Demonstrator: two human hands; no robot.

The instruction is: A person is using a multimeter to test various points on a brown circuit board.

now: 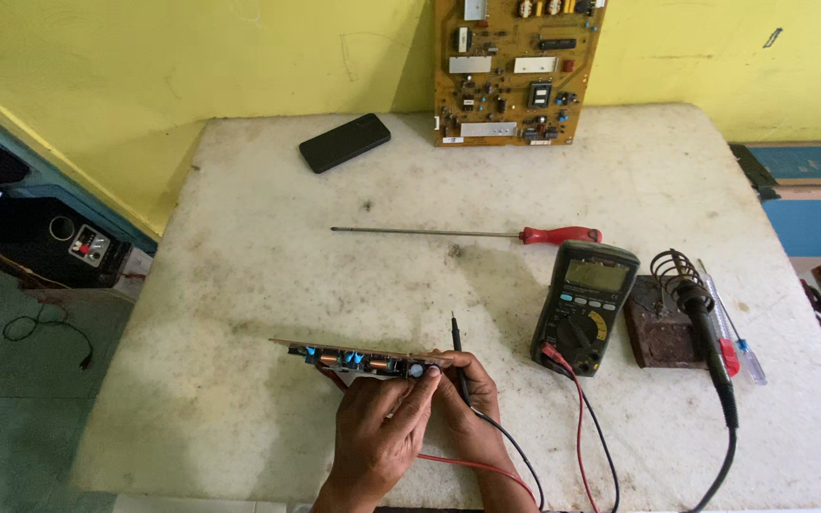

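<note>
At the near edge of the white bench (268, 218), head view: the left hand (382, 432) is gripping a small circuit board (358, 359), held on edge just above the bench top, fingers (417, 389) curled and clamped over its right end by a round capacitor. The right hand (467, 404) is sitting right against the left, fingers closed on a black probe (458, 356) that is pointing up and away, its tip showing above the knuckles. A black lead (515, 451) and a red lead (577, 418) are running from the hands to the multimeter (584, 304), which is lying just right of the hands, dial side up. A red-handled screwdriver (472, 233) is lying across the middle of the bench, beyond the board, well apart from both hands. Right of the meter, a soldering iron (705, 332) is resting in its coil stand on a rusty base (658, 332), with a small blue-tipped tester screwdriver (738, 342) beside it. A black phone (344, 142) is lying at the far left. A big yellow circuit board (515, 71) is leaning upright against the yellow wall (192, 57).
</note>
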